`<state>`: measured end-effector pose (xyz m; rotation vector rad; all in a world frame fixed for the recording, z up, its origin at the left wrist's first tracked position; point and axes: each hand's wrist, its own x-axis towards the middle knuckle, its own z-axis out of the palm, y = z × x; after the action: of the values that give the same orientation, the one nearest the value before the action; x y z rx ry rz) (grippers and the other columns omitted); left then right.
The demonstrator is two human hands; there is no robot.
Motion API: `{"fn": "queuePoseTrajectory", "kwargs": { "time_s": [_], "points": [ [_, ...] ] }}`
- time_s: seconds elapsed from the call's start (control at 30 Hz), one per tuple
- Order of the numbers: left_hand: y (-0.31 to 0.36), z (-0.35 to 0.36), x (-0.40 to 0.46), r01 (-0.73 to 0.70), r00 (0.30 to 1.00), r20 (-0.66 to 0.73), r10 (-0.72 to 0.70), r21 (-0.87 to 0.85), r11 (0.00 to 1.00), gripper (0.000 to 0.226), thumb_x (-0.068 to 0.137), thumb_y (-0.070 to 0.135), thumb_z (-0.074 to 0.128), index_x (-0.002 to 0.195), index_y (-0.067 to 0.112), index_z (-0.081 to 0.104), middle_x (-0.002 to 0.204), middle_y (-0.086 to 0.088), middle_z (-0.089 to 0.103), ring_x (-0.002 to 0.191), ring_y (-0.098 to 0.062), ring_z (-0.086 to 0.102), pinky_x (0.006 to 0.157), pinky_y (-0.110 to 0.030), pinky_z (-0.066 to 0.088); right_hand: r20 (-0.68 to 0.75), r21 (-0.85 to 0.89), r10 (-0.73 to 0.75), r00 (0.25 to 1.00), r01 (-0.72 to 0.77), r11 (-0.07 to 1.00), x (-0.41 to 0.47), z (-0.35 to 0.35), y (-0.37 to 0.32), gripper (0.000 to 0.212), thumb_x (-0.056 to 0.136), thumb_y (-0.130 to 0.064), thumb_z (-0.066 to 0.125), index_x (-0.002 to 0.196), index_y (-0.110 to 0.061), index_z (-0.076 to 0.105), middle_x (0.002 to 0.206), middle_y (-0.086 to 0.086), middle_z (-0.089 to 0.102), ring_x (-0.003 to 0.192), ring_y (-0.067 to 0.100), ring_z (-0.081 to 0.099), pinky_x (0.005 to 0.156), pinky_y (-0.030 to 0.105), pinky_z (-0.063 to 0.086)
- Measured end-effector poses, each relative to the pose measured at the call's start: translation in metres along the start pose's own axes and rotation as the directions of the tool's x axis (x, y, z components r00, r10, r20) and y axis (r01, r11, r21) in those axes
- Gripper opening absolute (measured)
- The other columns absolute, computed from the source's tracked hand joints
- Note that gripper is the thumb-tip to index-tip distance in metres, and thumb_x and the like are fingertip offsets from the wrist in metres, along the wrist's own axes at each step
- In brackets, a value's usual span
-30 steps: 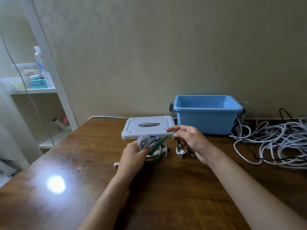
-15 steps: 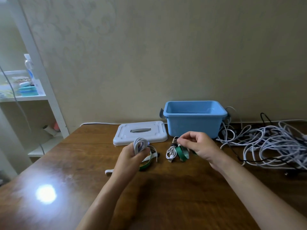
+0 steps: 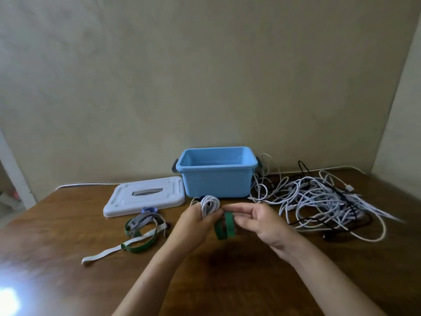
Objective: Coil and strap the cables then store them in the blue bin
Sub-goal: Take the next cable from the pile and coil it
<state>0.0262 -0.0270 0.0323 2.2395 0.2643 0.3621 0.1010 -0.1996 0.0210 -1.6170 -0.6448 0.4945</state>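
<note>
I see the brown wooden counter [image 3: 68,281], the tangled heap of white and black cables [image 3: 323,199] at right, and the open blue plastic bin [image 3: 216,179] by the wall. My left hand [image 3: 193,226] grips a small coiled white cable [image 3: 208,205]; my right hand [image 3: 257,222] pinches a green strap [image 3: 224,228] just beside it.

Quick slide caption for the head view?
Left hand grips coiled white cable; right hand brings green strap, blue bin behind.

Left hand [image 3: 193,221]: carried the coiled white cable [image 3: 209,205] rightward, off the strap pile [image 3: 141,231].
Right hand [image 3: 262,222]: brought the green strap [image 3: 225,228] against it.
</note>
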Motion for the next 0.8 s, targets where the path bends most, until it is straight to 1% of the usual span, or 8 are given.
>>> {"fn": "queuePoseTrajectory", "kwargs": {
  "time_s": [0.07, 0.17, 0.23, 0.3, 0.43, 0.5, 0.67, 0.8],
  "points": [
    [-0.004, 0.002, 0.003, 0.028, 1.000, 0.013, -0.028, 0.019, 0.999, 0.017, 0.096, 0.039, 0.064, 0.083, 0.029, 0.060, 0.068, 0.011, 0.062, 0.050, 0.002, 0.057, 0.045, -0.012, 0.038, -0.074, -0.147, -0.057, 0.996, 0.045, 0.988, 0.004, -0.003, 0.002, 0.030, 0.095, -0.003, 0.066, 0.108, -0.028, 0.075, 0.108, -0.007, 0.077, 0.107, 0.009, 0.071, 0.092, 0.031, 0.059],
    [-0.013, 0.000, 0.004, 0.043, 0.999, 0.012, -0.044, 0.064, 0.997, 0.018, 0.094, 0.043, 0.064, 0.084, 0.028, 0.061, 0.076, 0.008, 0.067, 0.066, -0.004, 0.062, 0.058, -0.023, 0.048, -0.201, -0.353, -0.177, 0.963, 0.098, 0.930, 0.004, -0.003, 0.001, 0.003, 0.091, -0.027, 0.075, 0.091, -0.029, 0.077, 0.089, -0.009, 0.077, 0.088, 0.006, 0.072, 0.086, 0.033, 0.060],
    [-0.018, 0.002, 0.002, 0.051, 0.998, 0.033, -0.053, 0.061, 0.997, 0.017, 0.095, 0.043, 0.063, 0.088, 0.027, 0.065, 0.083, 0.005, 0.070, 0.076, -0.009, 0.066, 0.073, -0.031, 0.056, -0.242, -0.534, -0.265, 0.933, 0.100, 0.839, 0.000, 0.001, -0.001, 0.015, 0.090, -0.042, 0.072, 0.090, -0.027, 0.073, 0.085, -0.010, 0.069, 0.081, 0.003, 0.065, 0.073, 0.018, 0.051],
    [-0.022, 0.005, -0.001, 0.069, 0.995, 0.070, -0.071, 0.026, 0.997, 0.016, 0.097, 0.040, 0.062, 0.088, 0.027, 0.064, 0.084, 0.003, 0.071, 0.077, -0.012, 0.067, 0.077, -0.033, 0.057, -0.242, -0.654, -0.328, 0.913, 0.096, 0.750, -0.001, 0.007, -0.001, 0.018, 0.094, -0.044, 0.066, 0.095, -0.027, 0.069, 0.088, -0.012, 0.059, 0.082, 0.002, 0.058, 0.064, 0.014, 0.040],
    [-0.024, 0.010, 0.000, 0.055, 0.994, 0.098, -0.053, -0.020, 0.998, 0.013, 0.098, 0.039, 0.060, 0.089, 0.030, 0.065, 0.080, 0.004, 0.071, 0.069, -0.005, 0.065, 0.066, -0.023, 0.053, -0.204, -0.578, -0.314, 0.927, 0.145, 0.803, 0.001, 0.012, 0.005, 0.017, 0.100, -0.031, 0.061, 0.110, -0.027, 0.073, 0.094, -0.017, 0.069, 0.091, -0.002, 0.065, 0.077, 0.016, 0.050],
    [-0.025, 0.012, 0.000, 0.090, 0.991, 0.108, -0.082, -0.074, 0.993, 0.012, 0.097, 0.038, 0.061, 0.094, 0.028, 0.068, 0.082, 0.005, 0.073, 0.071, -0.003, 0.068, 0.068, -0.022, 0.057, -0.192, -0.543, -0.324, 0.926, 0.175, 0.821, 0.000, 0.014, 0.007, 0.022, 0.099, -0.022, 0.061, 0.112, -0.032, 0.075, 0.090, -0.018, 0.073, 0.088, -0.003, 0.068, 0.081, 0.020, 0.056],
    [-0.025, 0.008, -0.001, 0.120, 0.992, 0.063, -0.110, -0.183, 0.976, 0.018, 0.096, 0.038, 0.064, 0.091, 0.021, 0.066, 0.081, -0.003, 0.070, 0.072, -0.017, 0.063, 0.073, -0.034, 0.054, -0.230, -0.517, -0.269, 0.935, 0.117, 0.848, -0.001, 0.017, 0.006, 0.033, 0.102, -0.016, 0.050, 0.113, -0.034, 0.075, 0.091, -0.012, 0.065, 0.063, 0.007, 0.058, 0.055, 0.017, 0.044],
    [-0.022, 0.008, -0.002, 0.113, 0.993, 0.063, -0.102, -0.203, 0.973, 0.024, 0.094, 0.044, 0.063, 0.095, 0.021, 0.067, 0.090, -0.014, 0.072, 0.085, -0.031, 0.068, 0.079, -0.045, 0.057, -0.198, -0.398, -0.157, 0.968, 0.067, 0.915, -0.002, 0.019, 0.001, 0.033, 0.099, -0.040, 0.047, 0.109, -0.030, 0.078, 0.113, -0.015, 0.070, 0.100, -0.005, 0.060, 0.082, 0.014, 0.043]
  ]
}}
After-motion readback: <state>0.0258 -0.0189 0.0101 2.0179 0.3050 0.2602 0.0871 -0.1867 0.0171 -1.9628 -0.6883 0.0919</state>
